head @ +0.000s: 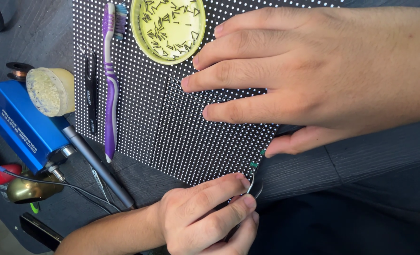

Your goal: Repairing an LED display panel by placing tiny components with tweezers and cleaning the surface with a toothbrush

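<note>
**Hands at the corner of a dotted panel**

Head view: the right hand lies flat and open on a small black dotted panel, which rests on a larger dotted board. The left hand pinches thin metal tweezers at the panel's corner. One purple toothbrush, one yellow dish of pins and one blue labelled box lie alongside.

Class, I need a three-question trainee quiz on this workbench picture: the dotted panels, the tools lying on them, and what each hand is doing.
1. True or false: the purple toothbrush lies on the large dotted panel.
2. What does the yellow dish hold? A) short dark pins B) coins C) water
3. Which hand presses flat on the small dotted panel?

Key: 1 true. 2 A. 3 The right hand; the left hand pinches a thin tool at that panel's corner.
</note>
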